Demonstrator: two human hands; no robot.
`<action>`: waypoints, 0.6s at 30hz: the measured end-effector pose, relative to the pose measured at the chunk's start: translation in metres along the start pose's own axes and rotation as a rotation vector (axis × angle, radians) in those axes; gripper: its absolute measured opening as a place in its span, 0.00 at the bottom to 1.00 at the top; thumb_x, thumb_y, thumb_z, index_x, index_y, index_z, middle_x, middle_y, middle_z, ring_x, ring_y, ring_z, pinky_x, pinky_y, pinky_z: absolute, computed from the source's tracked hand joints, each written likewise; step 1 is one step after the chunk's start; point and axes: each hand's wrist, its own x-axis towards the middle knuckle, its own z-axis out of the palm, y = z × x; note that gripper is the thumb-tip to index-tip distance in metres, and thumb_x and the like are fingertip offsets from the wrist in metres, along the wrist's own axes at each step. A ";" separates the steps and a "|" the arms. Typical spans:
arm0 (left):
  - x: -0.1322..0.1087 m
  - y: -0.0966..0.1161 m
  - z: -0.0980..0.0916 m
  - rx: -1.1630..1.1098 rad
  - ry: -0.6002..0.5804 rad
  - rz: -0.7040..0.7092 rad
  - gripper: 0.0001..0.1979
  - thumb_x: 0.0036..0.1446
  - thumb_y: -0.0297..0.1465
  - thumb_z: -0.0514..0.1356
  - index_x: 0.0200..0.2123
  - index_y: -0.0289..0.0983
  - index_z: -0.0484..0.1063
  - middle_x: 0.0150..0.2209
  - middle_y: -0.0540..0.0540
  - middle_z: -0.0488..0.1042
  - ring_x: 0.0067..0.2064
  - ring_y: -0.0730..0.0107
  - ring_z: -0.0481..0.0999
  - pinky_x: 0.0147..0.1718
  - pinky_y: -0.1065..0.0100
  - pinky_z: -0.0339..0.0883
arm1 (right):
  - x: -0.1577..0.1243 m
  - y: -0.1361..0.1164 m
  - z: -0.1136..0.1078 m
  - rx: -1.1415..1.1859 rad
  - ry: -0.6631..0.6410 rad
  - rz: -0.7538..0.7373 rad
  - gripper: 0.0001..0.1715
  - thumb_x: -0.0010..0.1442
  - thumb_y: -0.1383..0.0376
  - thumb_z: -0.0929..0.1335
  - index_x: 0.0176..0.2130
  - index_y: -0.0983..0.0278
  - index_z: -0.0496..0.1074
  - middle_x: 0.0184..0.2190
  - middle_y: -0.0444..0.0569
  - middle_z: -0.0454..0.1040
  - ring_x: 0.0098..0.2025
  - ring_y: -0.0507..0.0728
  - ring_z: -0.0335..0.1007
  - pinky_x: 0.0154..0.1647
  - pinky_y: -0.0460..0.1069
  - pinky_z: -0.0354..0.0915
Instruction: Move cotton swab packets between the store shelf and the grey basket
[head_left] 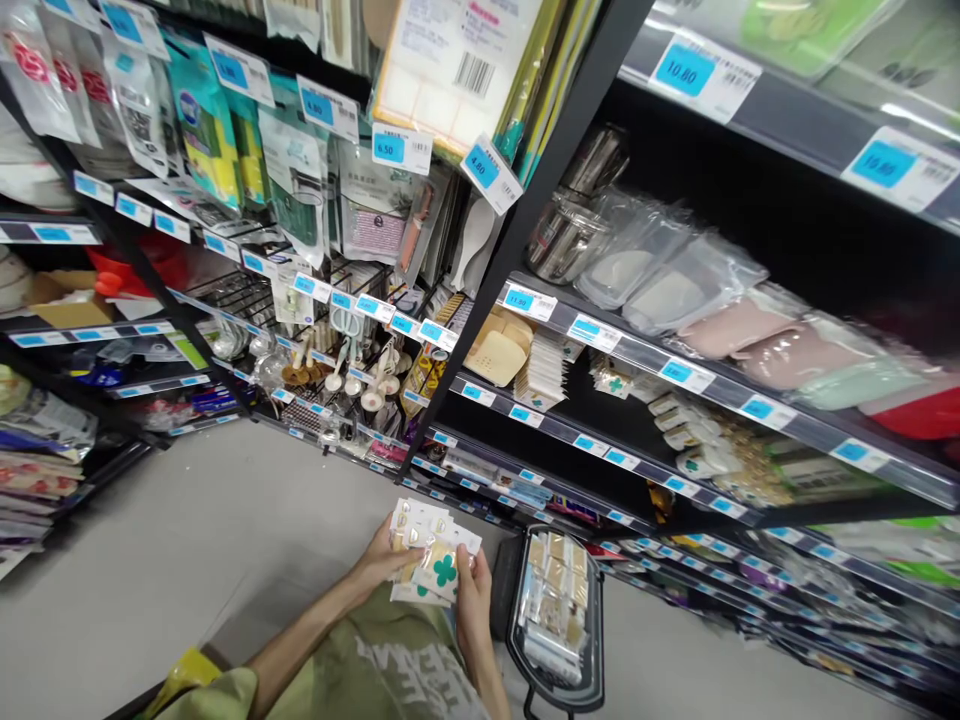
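Observation:
Close to my body I hold a small bunch of white packets (431, 553) with green clover marks and beige contents. What is inside them is too small to name. The left edge of the bunch is gripped by my left hand (384, 562), its thumb lying across the front. On the right edge, my right hand (472, 592) is closed with the thumb on top. Just right of my hands stands a dark basket (598, 640), filled with similar flat packets (556, 590) in clear wrap.
A black shelf (547, 412) ahead bears a stack of white clover-marked packets (545, 368) and beige trays (495, 350). Wrapped pink items (750, 318) lie one shelf higher. Kitchen tools (349, 350) hang on a rack to the left. Grey floor (247, 520) lies between the shelves and me.

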 end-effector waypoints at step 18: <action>0.009 -0.005 0.002 0.145 -0.022 -0.009 0.40 0.35 0.40 0.78 0.51 0.35 0.71 0.46 0.38 0.82 0.44 0.51 0.82 0.42 0.59 0.77 | 0.014 0.022 0.002 0.156 0.196 0.078 0.33 0.40 0.50 0.80 0.45 0.56 0.74 0.34 0.42 0.83 0.34 0.61 0.81 0.36 0.53 0.76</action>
